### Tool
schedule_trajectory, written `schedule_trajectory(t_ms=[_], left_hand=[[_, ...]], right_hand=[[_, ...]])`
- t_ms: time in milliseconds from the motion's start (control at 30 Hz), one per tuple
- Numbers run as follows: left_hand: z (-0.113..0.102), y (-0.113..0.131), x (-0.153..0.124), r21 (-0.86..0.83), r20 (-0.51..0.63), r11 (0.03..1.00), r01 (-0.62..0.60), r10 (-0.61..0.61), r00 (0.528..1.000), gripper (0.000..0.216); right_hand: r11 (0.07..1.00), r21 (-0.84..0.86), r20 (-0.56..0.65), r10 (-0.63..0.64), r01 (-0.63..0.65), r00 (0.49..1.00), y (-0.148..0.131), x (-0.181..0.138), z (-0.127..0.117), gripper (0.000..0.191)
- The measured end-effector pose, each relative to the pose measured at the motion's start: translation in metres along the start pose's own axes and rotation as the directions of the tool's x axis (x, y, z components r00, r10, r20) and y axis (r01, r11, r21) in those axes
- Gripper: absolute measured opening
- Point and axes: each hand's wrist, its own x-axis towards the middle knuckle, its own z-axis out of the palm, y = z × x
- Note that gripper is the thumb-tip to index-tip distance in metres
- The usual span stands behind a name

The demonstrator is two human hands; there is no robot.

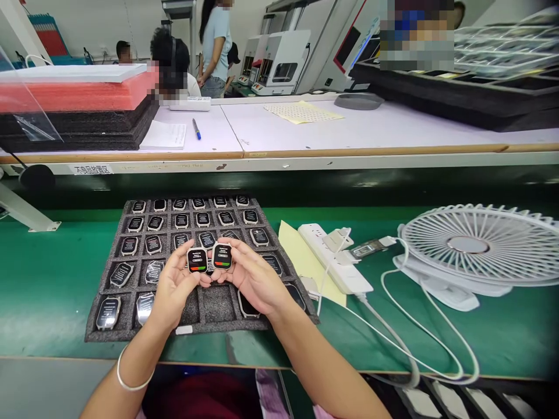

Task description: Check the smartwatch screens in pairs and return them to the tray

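Observation:
My left hand (177, 285) grips a smartwatch body without a strap, its lit screen (197, 260) showing white text over a red and green bar. A second smartwatch (222, 256) with a matching screen is pinched in my right hand (253, 276), close beside the first. Both are held above a dark foam tray (124, 334) divided into square pockets. Rows of similar watches sit in the tray, such as one at its front left corner (108, 313). Two front pockets below my hands hold no watch. My hands and forearms hide part of the tray.
Right of the tray lie a white power strip (334, 262) on yellow paper, loose white cables and a white fan (476, 244). A raised shelf (244, 131) runs behind, carrying foam stacks (74, 119), a pen (196, 129) and paper. Several people are in the background.

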Motion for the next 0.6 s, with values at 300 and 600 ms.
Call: schedule_trajectory(t_ms=[300, 600], left_hand=[[0.0008, 0.0007, 0.0000, -0.001, -0.030, 1.000, -0.023, 0.023, 0.999, 0.058], [0.0012, 0.0006, 0.0006, 0.022, -0.040, 1.000, -0.008, 0.009, 0.999, 0.058]], right_hand=[[1.000, -0.021, 0.004, 0.003, -0.003, 1.000, 0.0026, -0.0006, -0.0007, 0.035], [1.000, -0.022, 0.002, 0.016, -0.016, 1.000, 0.0028, -0.0003, -0.0006, 0.039]])
